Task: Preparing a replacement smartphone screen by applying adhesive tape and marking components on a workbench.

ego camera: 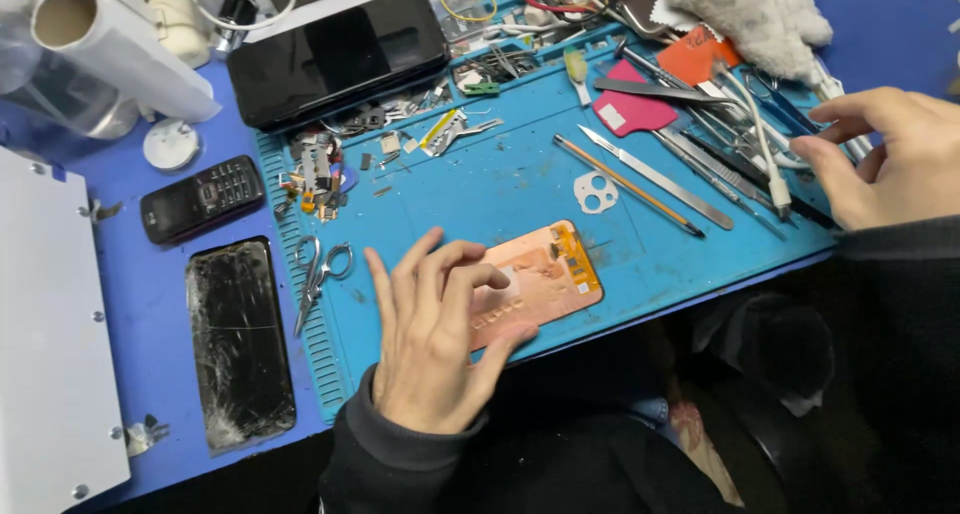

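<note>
A copper-coloured phone panel (540, 279) lies flat near the front edge of a blue work mat (500, 189). The left hand (435, 334) rests on its left end, fingers spread, grasping nothing. The right hand (885, 154), open and empty, reaches toward tweezers and tools (700, 134) at the mat's right. Small scissors (318, 274) lie left.
</note>
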